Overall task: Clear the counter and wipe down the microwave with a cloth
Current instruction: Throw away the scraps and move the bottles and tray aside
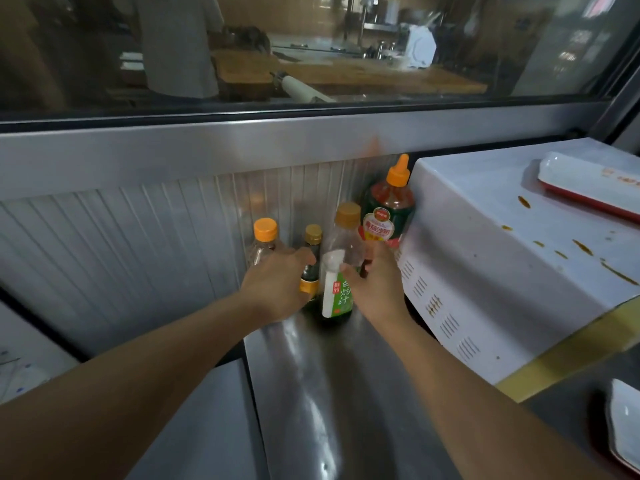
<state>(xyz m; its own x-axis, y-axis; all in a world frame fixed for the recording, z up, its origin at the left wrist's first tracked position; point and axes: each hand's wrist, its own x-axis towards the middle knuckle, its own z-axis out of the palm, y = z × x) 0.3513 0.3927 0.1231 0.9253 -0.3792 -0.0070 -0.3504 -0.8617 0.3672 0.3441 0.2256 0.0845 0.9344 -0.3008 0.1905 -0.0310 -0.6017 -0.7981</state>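
Four sauce bottles stand at the back of the steel counter [311,375], beside the white microwave [485,271]. My left hand [277,289] curls round the lower part of a clear bottle with an orange cap [265,237], its thumb against a small dark bottle with a gold cap [313,244]. My right hand [377,282] grips the green-labelled bottle with a tan cap [341,258], thumb on its front. A red ketchup bottle with an orange nozzle [389,209] stands behind, touching the microwave. Brown drips stain the microwave's top and side. No cloth is in view.
A red and white tray [588,181] lies on top of the microwave. A white dish [627,427] sits on the counter at the lower right. A ribbed metal wall [138,244] backs the counter, below a window [311,46] onto another kitchen with a person.
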